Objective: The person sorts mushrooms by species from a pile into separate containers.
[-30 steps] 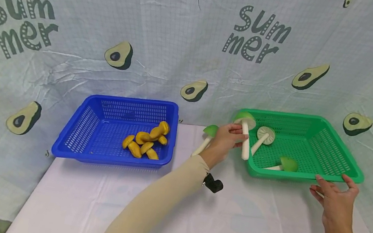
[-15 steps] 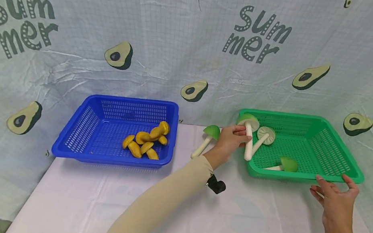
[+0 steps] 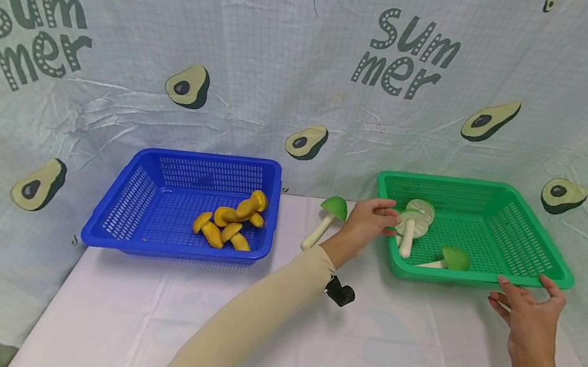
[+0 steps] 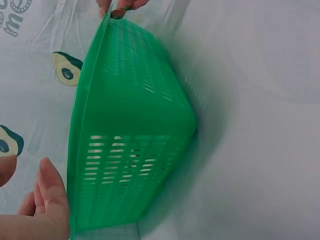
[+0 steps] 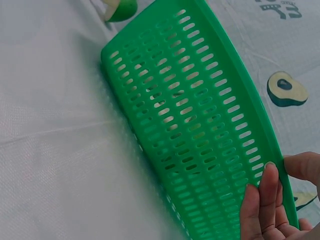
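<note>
My left hand [image 3: 369, 221] is at the left rim of the green basket [image 3: 487, 279], its fingers loose and holding nothing. Just inside that rim lies a toy mushroom [image 3: 407, 240] with a white stem, its pale underside up, partly over another mushroom [image 3: 424, 209]. A third, green-capped mushroom [image 3: 455, 258] lies near the basket's front wall. With thumb and fingers on either side, my right hand [image 3: 530, 314] pinches the front rim near the right corner; the right wrist view shows this grip too. On the table left of the basket rests one more green-capped mushroom [image 3: 334, 206].
A blue basket [image 3: 111, 243] stands to the left with several yellow-brown mushrooms [image 3: 235, 219] in its right part. Behind both baskets hangs a printed cloth [image 3: 270, 45]. A pale cover [image 3: 358, 360] lies over the table.
The mushroom that my left hand held over the green basket's left rim has been let go and now lies inside. The right hand has stayed at the front rim.
</note>
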Demonstrator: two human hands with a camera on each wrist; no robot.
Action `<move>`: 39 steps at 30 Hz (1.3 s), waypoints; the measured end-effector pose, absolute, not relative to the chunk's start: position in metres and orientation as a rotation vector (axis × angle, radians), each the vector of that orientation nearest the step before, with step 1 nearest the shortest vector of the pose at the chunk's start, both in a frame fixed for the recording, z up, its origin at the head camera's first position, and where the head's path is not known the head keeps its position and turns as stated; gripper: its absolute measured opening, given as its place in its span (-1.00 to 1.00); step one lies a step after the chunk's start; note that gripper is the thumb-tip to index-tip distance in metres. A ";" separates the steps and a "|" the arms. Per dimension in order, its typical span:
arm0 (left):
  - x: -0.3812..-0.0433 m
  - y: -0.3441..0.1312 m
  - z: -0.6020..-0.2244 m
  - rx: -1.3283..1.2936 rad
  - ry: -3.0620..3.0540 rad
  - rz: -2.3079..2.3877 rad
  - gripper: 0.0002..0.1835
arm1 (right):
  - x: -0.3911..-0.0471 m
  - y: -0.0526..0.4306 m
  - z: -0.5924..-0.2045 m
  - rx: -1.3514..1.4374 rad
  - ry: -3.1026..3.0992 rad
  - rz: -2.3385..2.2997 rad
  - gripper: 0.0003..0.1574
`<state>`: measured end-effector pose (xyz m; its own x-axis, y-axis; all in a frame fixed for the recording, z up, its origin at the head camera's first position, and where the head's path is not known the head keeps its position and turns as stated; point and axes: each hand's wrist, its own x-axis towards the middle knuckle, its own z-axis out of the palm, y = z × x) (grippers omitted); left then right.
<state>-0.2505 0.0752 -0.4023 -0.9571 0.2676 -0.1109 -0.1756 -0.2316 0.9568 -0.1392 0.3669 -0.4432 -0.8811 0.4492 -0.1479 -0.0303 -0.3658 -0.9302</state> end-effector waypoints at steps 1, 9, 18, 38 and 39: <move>-0.251 0.073 -0.403 0.108 1.735 2.267 -0.57 | -0.139 0.367 -0.444 -0.553 -1.560 2.309 0.04; -0.257 0.049 -0.413 0.115 1.746 2.288 -0.59 | -0.139 0.367 -0.445 -0.577 -1.560 2.301 0.06; -0.265 0.026 -0.430 0.018 1.820 2.316 -0.69 | -0.139 0.366 -0.444 -0.584 -1.564 2.299 0.05; -0.260 -0.008 -0.462 -0.052 2.062 2.420 -0.58 | -0.139 0.366 -0.444 -0.589 -1.564 2.290 0.05; -0.260 -0.009 -0.464 -0.044 2.099 2.411 -0.59 | -0.139 0.366 -0.444 -0.586 -1.562 2.292 0.05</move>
